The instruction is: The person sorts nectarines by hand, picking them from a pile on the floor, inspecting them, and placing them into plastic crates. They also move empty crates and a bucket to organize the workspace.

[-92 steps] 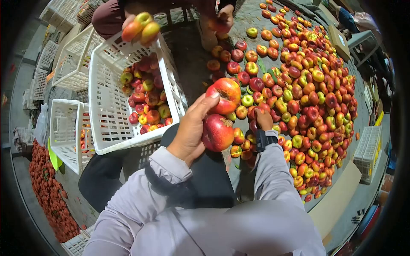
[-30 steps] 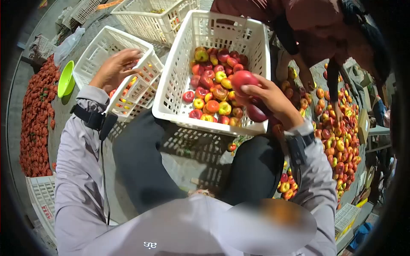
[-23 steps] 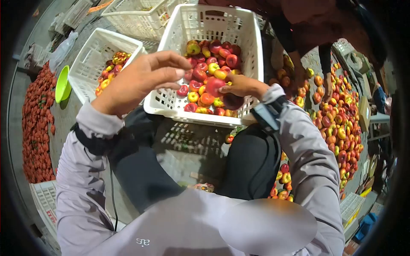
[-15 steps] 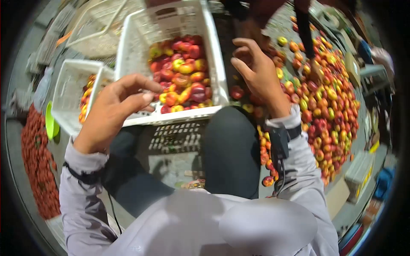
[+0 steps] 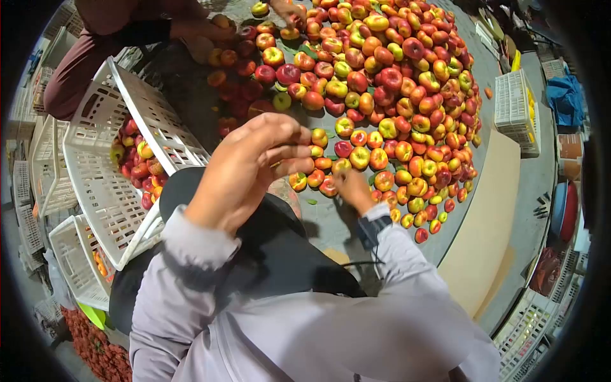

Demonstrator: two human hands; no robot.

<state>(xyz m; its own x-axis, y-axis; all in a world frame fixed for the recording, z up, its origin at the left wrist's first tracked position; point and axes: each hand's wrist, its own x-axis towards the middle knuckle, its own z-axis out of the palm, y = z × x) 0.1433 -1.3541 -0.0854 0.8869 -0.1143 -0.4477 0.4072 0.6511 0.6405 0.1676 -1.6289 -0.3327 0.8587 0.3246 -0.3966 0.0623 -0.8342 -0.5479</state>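
My left hand (image 5: 251, 162) hangs in the air over my knee, its fingers curved and apart with nothing visible between them. Low at the near edge of a large spread of red and yellow fruit (image 5: 391, 79), my right hand (image 5: 354, 190) has its fingers closed on a yellow-red fruit (image 5: 342, 165). Its fingertips are partly hidden. To the left, a white slatted crate (image 5: 105, 165) stands tilted in view, with more of the red and yellow fruit (image 5: 137, 159) inside.
A co-worker at the upper left has one hand (image 5: 289, 13) at the fruit and an arm beside the crate. Smaller white crate (image 5: 76, 261) at lower left, reddish pile (image 5: 95, 347) below it. Cardboard sheet (image 5: 480, 223) and white basket (image 5: 514, 105) lie right.
The view has swung right, from the crate to the fruit spread. My right hand has gone down from the air to the fruit; my left hand has moved across, away from the crate.
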